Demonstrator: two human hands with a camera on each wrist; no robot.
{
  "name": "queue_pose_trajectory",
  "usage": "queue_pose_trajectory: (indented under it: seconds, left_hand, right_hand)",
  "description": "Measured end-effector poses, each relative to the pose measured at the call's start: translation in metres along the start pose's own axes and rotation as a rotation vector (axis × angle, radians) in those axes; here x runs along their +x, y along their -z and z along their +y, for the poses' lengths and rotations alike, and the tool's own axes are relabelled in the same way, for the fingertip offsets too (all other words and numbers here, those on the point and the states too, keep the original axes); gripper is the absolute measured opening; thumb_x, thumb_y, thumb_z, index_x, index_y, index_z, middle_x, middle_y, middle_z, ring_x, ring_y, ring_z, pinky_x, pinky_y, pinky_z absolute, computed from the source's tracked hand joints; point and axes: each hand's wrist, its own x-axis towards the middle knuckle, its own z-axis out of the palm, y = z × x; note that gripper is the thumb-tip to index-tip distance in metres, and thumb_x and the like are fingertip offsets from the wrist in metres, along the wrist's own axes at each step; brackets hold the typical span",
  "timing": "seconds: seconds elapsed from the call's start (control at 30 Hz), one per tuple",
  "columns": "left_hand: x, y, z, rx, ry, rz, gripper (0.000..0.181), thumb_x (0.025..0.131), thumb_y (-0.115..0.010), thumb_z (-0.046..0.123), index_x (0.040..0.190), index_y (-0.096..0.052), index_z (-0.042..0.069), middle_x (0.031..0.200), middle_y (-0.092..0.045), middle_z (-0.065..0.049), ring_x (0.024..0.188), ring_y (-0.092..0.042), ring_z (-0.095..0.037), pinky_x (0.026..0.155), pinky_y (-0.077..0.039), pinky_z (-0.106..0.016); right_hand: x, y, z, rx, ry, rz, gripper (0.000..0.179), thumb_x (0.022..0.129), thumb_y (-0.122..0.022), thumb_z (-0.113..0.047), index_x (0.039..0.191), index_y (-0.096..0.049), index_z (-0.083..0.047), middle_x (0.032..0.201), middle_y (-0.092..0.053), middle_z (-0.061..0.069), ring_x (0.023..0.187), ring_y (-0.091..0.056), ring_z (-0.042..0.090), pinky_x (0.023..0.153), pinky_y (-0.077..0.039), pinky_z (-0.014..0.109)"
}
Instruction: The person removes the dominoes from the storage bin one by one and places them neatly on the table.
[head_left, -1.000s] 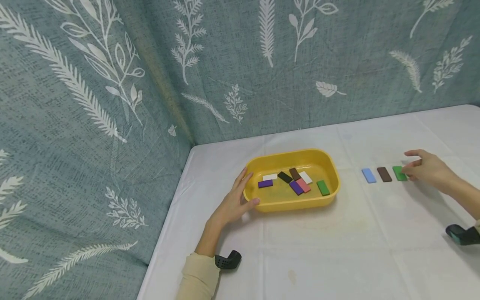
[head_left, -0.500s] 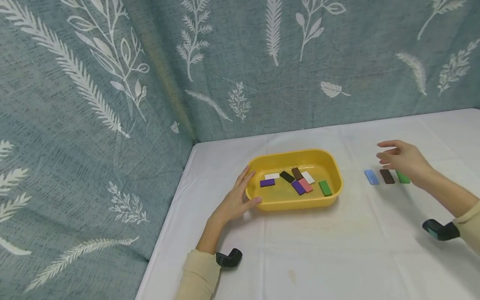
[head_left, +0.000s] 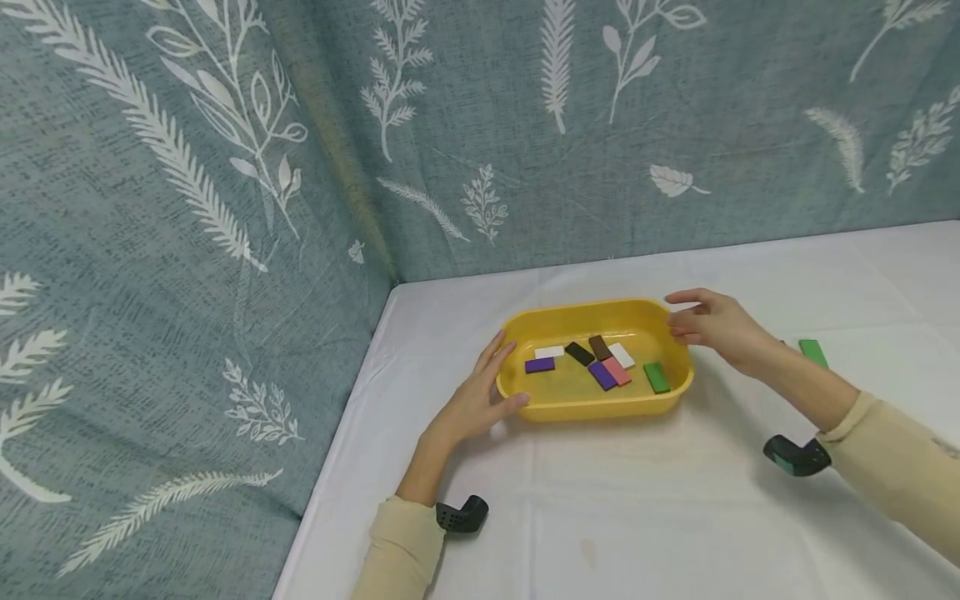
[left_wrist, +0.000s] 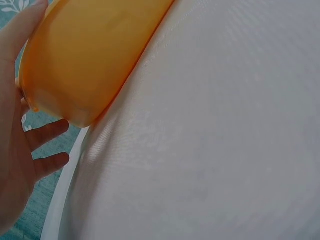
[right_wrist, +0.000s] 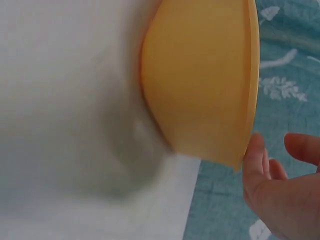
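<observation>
A yellow plastic tray (head_left: 592,411) on the white cloth holds several small flat tiles, among them a green tile (head_left: 657,377), a black tile (head_left: 580,353) and a pink tile (head_left: 617,372). At its left end my left hand (head_left: 474,406) rests against the rim, fingers spread and thumb along the front corner. My right hand (head_left: 723,329) is at the right end, fingertips right at the rim; nothing shows between its thumb and fingers. The right wrist view has a fingertip (right_wrist: 256,142) beside the tray's edge.
Another green tile (head_left: 813,352) lies on the table (head_left: 675,517) beyond my right forearm. The blue and brown tiles near it are mostly hidden by that arm. A patterned teal curtain (head_left: 465,117) hangs behind and to the left.
My right hand has left the green tile in the row on the table and moved left to the tray's right end. The left hand stays at the tray.
</observation>
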Motion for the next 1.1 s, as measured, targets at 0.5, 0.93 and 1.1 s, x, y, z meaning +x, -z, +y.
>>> queue_pose_trajectory:
  seconds: [0.5,0.93,1.1]
  left_hand:
    - [-0.001,0.004,0.002,0.01,0.019,-0.019,0.095,0.083,-0.046,0.075,0.154,-0.018,0.017,0.159,0.003,0.01,0.138,-0.025,-0.034,0.103,-0.031,-0.056]
    - [-0.001,0.005,0.003,0.002,0.023,-0.027,0.099,0.08,-0.042,0.079,0.154,-0.019,0.018,0.158,0.003,0.011,0.138,-0.025,-0.032,0.103,-0.031,-0.055]
    - [-0.001,0.005,0.003,0.004,0.023,-0.027,0.101,0.078,-0.04,0.082,0.154,-0.019,0.019,0.158,0.002,0.01,0.138,-0.025,-0.03,0.104,-0.031,-0.054]
  right_hand:
    - [0.015,-0.054,-0.021,0.142,0.027,-0.166,0.054,0.098,-0.05,-0.01,0.144,-0.028,0.007,0.134,-0.039,0.03,0.116,-0.049,0.041,0.096,-0.044,0.04]
    - [0.034,-0.099,-0.02,0.217,-0.104,-0.314,0.056,0.099,-0.052,-0.012,0.146,-0.026,0.003,0.136,-0.044,0.027,0.114,-0.053,0.031,0.095,-0.045,0.033]
    - [0.037,-0.113,-0.019,0.19,-0.116,-0.342,0.057,0.099,-0.051,-0.014,0.146,-0.024,0.005,0.133,-0.045,0.026,0.114,-0.052,0.03,0.093,-0.046,0.033]
